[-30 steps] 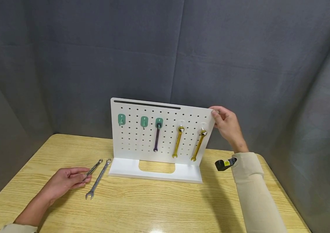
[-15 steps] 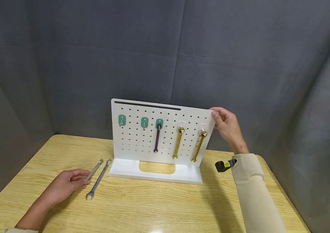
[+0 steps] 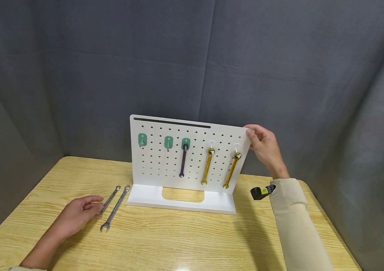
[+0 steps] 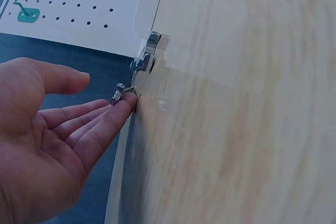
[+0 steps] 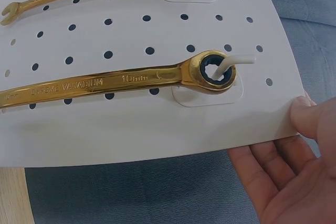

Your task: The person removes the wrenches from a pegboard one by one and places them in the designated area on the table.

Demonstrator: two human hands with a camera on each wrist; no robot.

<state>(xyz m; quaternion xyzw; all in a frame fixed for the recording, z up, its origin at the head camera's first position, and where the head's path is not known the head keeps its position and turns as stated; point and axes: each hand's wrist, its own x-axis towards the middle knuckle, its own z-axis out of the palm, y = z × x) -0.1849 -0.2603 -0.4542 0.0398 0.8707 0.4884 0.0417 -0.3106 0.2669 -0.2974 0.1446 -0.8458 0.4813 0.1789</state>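
The left grip (image 3: 79, 215) hides part of the short silver metal wrench (image 3: 110, 199); the right wrist view's edge cuts off the golden metal wrench marked 10mm (image 5: 118, 82).

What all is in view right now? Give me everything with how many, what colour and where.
Upright perforated pegboard with flat base: 1, white, on the table
Rounded green hooks: 3, green, left half of the pegboard, two bare
Clear-white peg hooks: 2, whitish, right half of the pegboard
Slim purple metal wrench: 1, purple, on the rightmost green hook
Shiny golden metal wrenches: 2, gold, on the white hooks
Silver metal wrenches: 2, silver, side by side, left of the pegboard
Wood-grain table: 1, light yellow-brown, underneath
Fabric curtain: dark grey, behind, number of panels unclear
Small device: 1, black with yellow, at the right cuff
Sleeves: 2, beige, on both arms
Left hand: 1, bare, at the left silver wrench
Right hand: 1, bare, gripping the pegboard's top right corner
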